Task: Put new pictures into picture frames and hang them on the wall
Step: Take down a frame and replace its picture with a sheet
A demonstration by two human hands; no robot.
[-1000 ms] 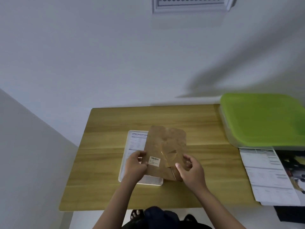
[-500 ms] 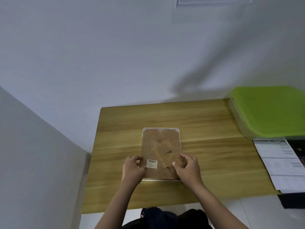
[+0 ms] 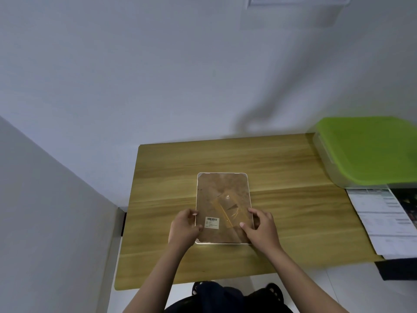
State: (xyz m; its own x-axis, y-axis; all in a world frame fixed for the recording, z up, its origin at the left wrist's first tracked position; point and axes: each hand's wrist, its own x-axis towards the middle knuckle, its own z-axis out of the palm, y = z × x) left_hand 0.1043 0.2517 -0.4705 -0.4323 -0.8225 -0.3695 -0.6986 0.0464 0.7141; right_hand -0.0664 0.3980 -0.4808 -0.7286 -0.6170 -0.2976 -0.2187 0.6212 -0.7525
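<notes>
A picture frame [image 3: 223,195] lies face down in the middle of the wooden table [image 3: 282,211]. Its brown backing board shows, with a barcode sticker [image 3: 211,222] and a folded stand. A thin white rim runs round the board. My left hand [image 3: 184,229] grips the frame's lower left edge, thumb on the backing. My right hand [image 3: 261,229] grips the lower right edge, thumb pressing near the stand.
A clear storage box with a green lid [image 3: 370,152] stands at the table's right end. Printed sheets [image 3: 383,220] lie in front of it at the right edge. A white wall rises behind the table, and a grey panel [image 3: 45,211] stands at the left.
The brown backing board was held tilted above a white frame with a specification sheet showing; it now lies flat inside the frame and covers the sheet. Both hands moved to the frame's sides.
</notes>
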